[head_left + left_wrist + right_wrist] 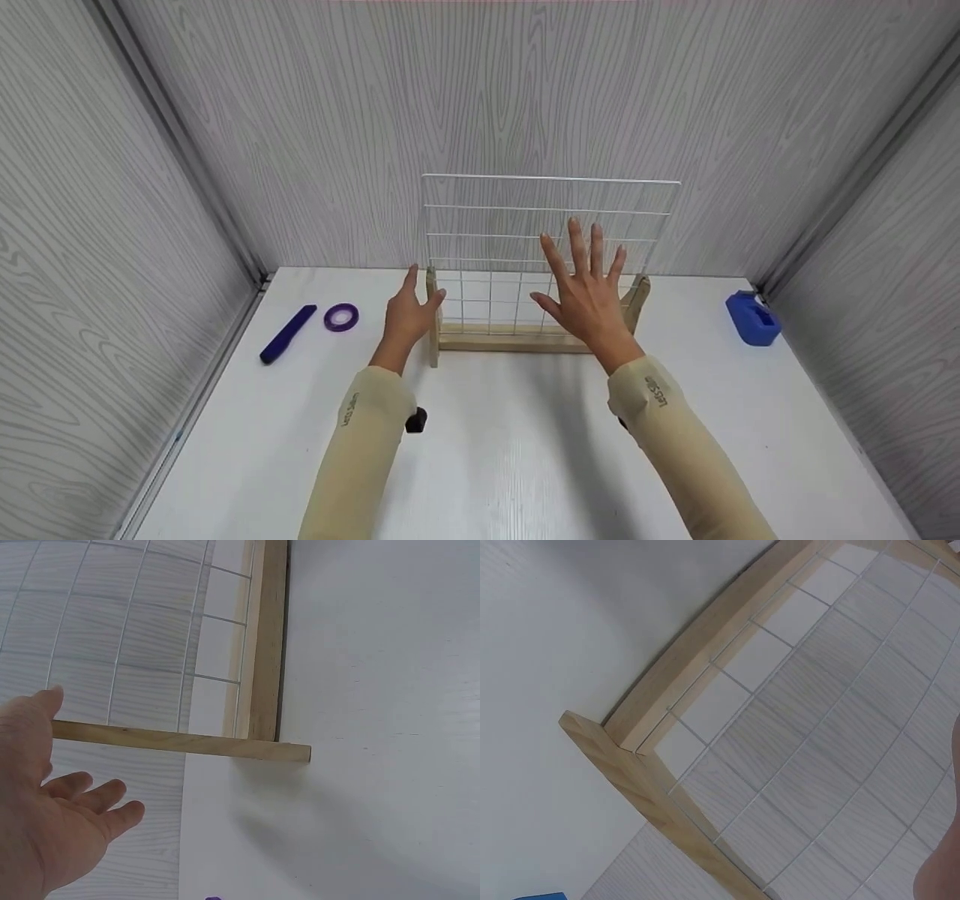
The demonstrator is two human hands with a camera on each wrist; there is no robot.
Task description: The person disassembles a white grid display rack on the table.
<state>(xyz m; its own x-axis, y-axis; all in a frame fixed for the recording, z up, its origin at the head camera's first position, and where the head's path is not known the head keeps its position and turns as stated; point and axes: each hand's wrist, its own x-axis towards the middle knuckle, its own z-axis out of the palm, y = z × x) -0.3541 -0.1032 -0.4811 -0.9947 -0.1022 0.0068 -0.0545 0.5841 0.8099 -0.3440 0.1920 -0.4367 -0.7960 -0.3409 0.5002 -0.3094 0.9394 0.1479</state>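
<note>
Head view: both my hands are spread and hold nothing, left hand (407, 315) by the left wooden foot (432, 324) of the white wire grid panel on its pale wooden stand (550, 225), right hand (587, 289) in front of its mesh. Looks like I'm at the steadying or letting-go step, so next I'd need a firm hold on the frame's sides.

We count one wire grid (551, 225) standing in one wooden base (517, 342), which has two upright end posts. On the table (510, 450) we see one purple tape roll (341, 317), one dark blue bar (288, 334) and one blue dispenser (752, 319). Two hands are in view, the left hand (409, 315) and the right hand (589, 296), each in one beige sleeve.
</note>
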